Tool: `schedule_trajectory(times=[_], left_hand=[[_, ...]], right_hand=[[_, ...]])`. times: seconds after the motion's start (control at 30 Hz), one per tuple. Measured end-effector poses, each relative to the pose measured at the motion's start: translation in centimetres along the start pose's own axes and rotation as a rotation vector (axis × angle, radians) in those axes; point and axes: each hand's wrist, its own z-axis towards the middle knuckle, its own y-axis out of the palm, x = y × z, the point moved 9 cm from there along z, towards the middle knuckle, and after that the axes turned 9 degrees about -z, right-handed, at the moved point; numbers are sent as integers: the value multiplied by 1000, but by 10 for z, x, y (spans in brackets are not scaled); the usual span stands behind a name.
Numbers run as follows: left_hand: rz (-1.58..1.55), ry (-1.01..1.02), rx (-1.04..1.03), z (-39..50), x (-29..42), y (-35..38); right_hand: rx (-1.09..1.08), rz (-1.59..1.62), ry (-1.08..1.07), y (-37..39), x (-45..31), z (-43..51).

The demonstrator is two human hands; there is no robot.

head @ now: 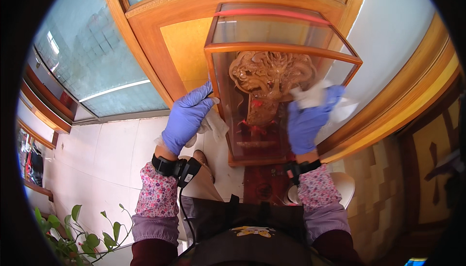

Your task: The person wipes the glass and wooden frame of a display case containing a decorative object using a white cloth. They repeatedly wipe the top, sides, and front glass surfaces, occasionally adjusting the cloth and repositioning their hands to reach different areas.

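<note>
A wood-framed glass display case stands before me, with a carved wooden ornament of dense relief inside it. Red ribbon pieces show on the carving. My left hand, in a blue-violet glove, is at the case's left front edge, fingers pinched together. A pale cloth hangs from that hand. On the right, my right hand, gloved alike and blurred, holds a whitish cloth at the front glass. Whether the cloth presses on the glass is hard to tell.
A red strip runs across the case's top. Behind stands a wooden door panel, with a glass panel to the left. Wooden trim curves along the right. A leafy plant is at lower left; a red mat lies below the case.
</note>
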Motion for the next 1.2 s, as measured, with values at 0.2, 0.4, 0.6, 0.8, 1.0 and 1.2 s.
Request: schedule_trajectory(times=[0.2,0.4,0.6,0.8,1.0,1.2], left_hand=[[170,76,-75,-3,2,3],[332,-52,-181,-5,7,1],[241,-128,-195,-3,1,-3],[409,210,-253,-9,16,6],[393,269,-240,-10,17,9],[390,162,-205,-8,14,11]], right_hand=[[291,-196,-238,-15,-52,55],[-175,-270,-513,52,-131,13],[-73,-365,-796,102,-126,-95],[-998,704,-78,192,-42,-230],[-1265,740,19,196,-11,-266],[-1375,645,244,178,-4,-230]])
